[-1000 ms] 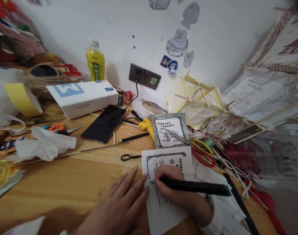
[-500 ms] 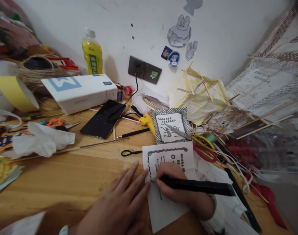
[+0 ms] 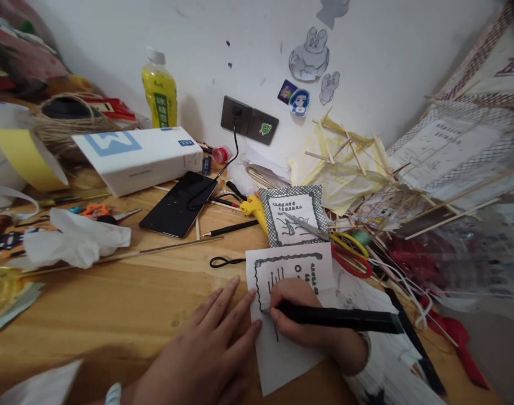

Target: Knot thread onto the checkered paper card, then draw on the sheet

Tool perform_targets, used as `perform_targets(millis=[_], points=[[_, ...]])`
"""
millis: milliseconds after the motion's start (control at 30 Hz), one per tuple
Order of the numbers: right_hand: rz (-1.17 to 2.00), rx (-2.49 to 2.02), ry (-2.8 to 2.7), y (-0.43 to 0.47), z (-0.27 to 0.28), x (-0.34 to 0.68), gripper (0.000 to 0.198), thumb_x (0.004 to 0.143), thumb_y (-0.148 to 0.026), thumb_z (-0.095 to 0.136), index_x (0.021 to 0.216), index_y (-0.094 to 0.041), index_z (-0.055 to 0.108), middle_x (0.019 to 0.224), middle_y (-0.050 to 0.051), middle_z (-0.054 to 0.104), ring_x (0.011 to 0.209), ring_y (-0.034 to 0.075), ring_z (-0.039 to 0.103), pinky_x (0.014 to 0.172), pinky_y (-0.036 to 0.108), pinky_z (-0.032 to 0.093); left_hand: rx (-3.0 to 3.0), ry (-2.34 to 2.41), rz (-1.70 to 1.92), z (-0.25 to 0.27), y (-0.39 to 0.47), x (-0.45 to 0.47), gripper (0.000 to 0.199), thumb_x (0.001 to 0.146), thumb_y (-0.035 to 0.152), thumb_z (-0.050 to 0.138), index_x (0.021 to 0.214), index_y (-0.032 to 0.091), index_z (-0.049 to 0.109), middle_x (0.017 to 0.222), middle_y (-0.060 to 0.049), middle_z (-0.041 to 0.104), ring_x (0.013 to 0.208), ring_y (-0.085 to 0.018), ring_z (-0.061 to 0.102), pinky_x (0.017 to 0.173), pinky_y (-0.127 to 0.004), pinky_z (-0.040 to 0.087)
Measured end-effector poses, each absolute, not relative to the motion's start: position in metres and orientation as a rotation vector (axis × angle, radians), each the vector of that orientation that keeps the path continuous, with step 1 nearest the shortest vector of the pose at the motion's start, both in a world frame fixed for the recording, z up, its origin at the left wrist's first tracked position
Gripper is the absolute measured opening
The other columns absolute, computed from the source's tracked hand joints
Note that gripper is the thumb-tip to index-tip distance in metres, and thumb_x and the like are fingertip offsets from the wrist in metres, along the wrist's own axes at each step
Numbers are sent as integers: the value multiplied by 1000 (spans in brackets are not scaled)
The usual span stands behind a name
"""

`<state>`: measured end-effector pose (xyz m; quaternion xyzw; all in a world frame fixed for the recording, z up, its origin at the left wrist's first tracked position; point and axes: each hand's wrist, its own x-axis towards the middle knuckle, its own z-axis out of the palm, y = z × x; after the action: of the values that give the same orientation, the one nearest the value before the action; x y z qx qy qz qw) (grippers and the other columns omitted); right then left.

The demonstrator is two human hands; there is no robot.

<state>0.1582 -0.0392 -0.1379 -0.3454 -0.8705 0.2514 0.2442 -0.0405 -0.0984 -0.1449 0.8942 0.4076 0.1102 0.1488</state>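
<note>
My right hand [image 3: 303,315] is closed round a thick black marker [image 3: 345,318], its tip down at the left side of a white sheet of paper [image 3: 282,365]. A wavy black border runs along the sheet's top and left side, with lines and small characters inside it. My left hand [image 3: 210,332] lies flat with fingers apart, its fingertips on the paper's left edge. Just above the sheet is a finished-looking drawing [image 3: 291,216] with a crosshatched border, and scissors [image 3: 350,247] with yellow and red handles lie partly over it.
A black phone [image 3: 179,205], a black pen [image 3: 229,228] and a yellow glue gun [image 3: 255,209] lie behind the hands. Further left are a white box [image 3: 139,160], a crumpled tissue [image 3: 75,236] and a drink bottle [image 3: 159,93]. Paper-and-stick frames [image 3: 341,163] crowd the right.
My left index and other fingers shift very slightly on the paper's edge. The marker stays at the left border, and the view moves a little.
</note>
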Motion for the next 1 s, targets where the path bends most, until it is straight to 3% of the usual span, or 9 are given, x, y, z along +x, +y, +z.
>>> perform_targets(millis=[300, 400, 500, 700, 1000], points=[[950, -981, -2215, -37, -135, 161, 11, 70, -19, 46, 58, -20, 45, 55, -2, 49, 53, 11, 47, 52, 24, 36, 2628, 1184, 314, -143, -99, -38, 51, 76, 25, 52, 127, 27, 45, 143, -7, 27, 130, -32, 21, 101, -50, 28], [971, -1074, -2050, -36, -135, 163, 11, 70, -21, 46, 59, -19, 47, 55, -2, 47, 52, 11, 45, 50, 23, 36, 2674, 1108, 329, -145, -99, -38, 44, 79, 22, 49, 123, 24, 49, 140, -7, 34, 129, -29, 25, 104, -46, 27], [961, -1107, -1998, -38, -132, 165, 10, 70, -21, 46, 61, -19, 47, 57, -1, 48, 52, 11, 46, 50, 23, 37, 2669, 1093, 314, -147, -100, -39, 45, 80, 26, 48, 125, 23, 47, 139, -8, 35, 128, -27, 29, 103, -43, 28], [897, -1081, -2202, -45, -131, 158, 9, 67, -18, 48, 59, -19, 48, 54, -2, 50, 51, 10, 46, 50, 22, 36, 2648, 1215, 344, -143, -99, -42, 52, 79, 35, 49, 128, 19, 44, 142, -10, 27, 130, -30, 22, 105, -46, 24], [713, -1025, -2334, -44, -137, 151, 9, 70, -18, 47, 61, -20, 47, 56, -3, 52, 53, 10, 48, 53, 21, 39, 2723, 1130, 280, -145, -100, -38, 46, 82, 33, 44, 126, 17, 47, 137, -13, 37, 126, -27, 33, 101, -44, 32]])
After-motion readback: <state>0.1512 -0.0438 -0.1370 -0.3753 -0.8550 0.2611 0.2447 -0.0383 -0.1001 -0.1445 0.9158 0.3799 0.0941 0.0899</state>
